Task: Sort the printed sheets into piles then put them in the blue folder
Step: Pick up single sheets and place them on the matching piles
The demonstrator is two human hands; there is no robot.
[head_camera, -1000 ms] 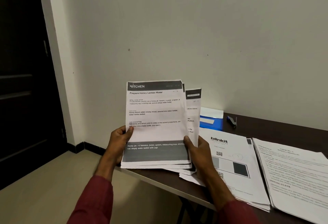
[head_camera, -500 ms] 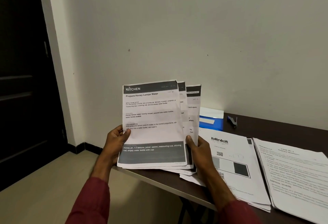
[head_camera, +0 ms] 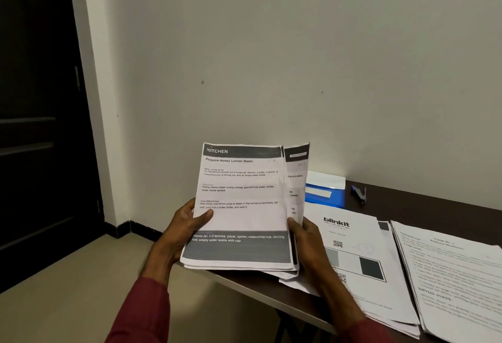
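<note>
Dark surface (head_camera: 407, 201) against pale wall: two paper piles (head_camera: 364, 255) and blue folder (head_camera: 324, 193) are laid out. A sheet stack (head_camera: 241, 206) is held upright, fingers of left hand (head_camera: 184, 231) and right hand (head_camera: 307, 242) closed on its edges.

A plain pale wall (head_camera: 271, 43) is dimly lit. A dark door (head_camera: 35, 125) is seen left, beige floor (head_camera: 68, 302) below, a dark table (head_camera: 421, 204) against the wall.

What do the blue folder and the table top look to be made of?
The blue folder looks like thin plastic: smooth, saturated blue with a slight sheen, though it is small and partly hidden. The table top looks like dark brown wood-look laminate board, matte, with a paler edge strip along the front; real wood cannot be ruled out.
</note>
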